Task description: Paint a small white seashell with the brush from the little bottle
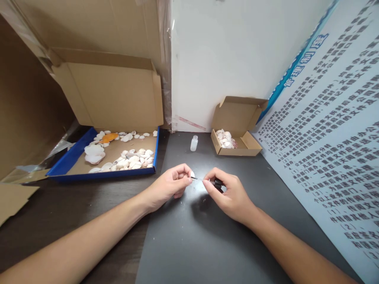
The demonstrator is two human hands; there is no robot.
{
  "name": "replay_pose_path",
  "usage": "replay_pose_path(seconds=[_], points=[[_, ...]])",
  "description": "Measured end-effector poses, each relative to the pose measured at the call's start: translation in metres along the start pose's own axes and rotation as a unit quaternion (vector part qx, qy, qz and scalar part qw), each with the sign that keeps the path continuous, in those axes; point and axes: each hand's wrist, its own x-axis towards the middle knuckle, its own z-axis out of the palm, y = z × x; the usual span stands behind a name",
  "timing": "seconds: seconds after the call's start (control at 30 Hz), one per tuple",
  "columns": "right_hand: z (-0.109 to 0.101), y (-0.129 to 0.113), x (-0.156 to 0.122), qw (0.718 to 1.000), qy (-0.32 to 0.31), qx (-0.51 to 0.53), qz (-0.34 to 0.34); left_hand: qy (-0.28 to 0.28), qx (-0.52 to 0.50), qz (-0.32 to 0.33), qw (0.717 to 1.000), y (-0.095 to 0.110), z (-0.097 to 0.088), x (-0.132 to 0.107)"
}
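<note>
My left hand [173,182] is closed, pinching a small white shell [192,174] between thumb and fingertips. In my right hand [231,194] is a brush applicator with a black cap [218,184], its thin stem pointing left. The dark tip meets the shell or lies just beside it; I cannot tell which. Beyond both hands a small whitish bottle [194,144] stands upright without a cap, partly filled with something pale.
Left, an open blue-edged cardboard box [103,172] holds many shells, one orange shell [109,137] among them. A smaller open carton [239,151] of shells [225,139] stands at the back right. A white panel [225,59] and a printed board [334,138] bound the dark tabletop [183,252].
</note>
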Motion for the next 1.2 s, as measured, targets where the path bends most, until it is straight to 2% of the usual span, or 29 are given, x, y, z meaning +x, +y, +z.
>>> replay_pose_path(seconds=[0.23, 0.4, 0.57, 0.77, 0.9, 1.1, 1.2], points=[[-0.0003, 0.0008, 0.0008, 0.999, 0.035, -0.019, 0.028, 0.000, 0.024, 0.005, 1.000, -0.0028, -0.0007, -0.0003], [0.0007, -0.0006, 0.0001, 1.000, -0.002, -0.006, -0.004, -0.008, 0.028, 0.014, 0.999, -0.0018, -0.0004, -0.0007], [-0.0011, 0.0006, 0.0000, 0.999, 0.035, -0.017, 0.029, -0.014, 0.035, 0.018, 0.999, -0.0010, 0.0004, -0.0007], [-0.0002, 0.0003, -0.0002, 1.000, 0.006, -0.002, -0.001, -0.016, 0.042, 0.012, 0.999, -0.0010, 0.0012, -0.0015], [-0.0007, -0.0001, 0.0005, 0.999, 0.037, -0.011, 0.021, -0.018, 0.058, 0.008, 0.998, 0.0001, 0.0011, -0.0022], [-0.0011, -0.0003, 0.0001, 1.000, 0.010, -0.007, 0.003, -0.018, 0.069, 0.003, 0.997, 0.0010, 0.0009, -0.0023], [-0.0014, -0.0003, 0.0005, 0.999, 0.034, -0.016, 0.025, -0.017, 0.076, 0.002, 0.997, 0.0010, 0.0015, -0.0023]])
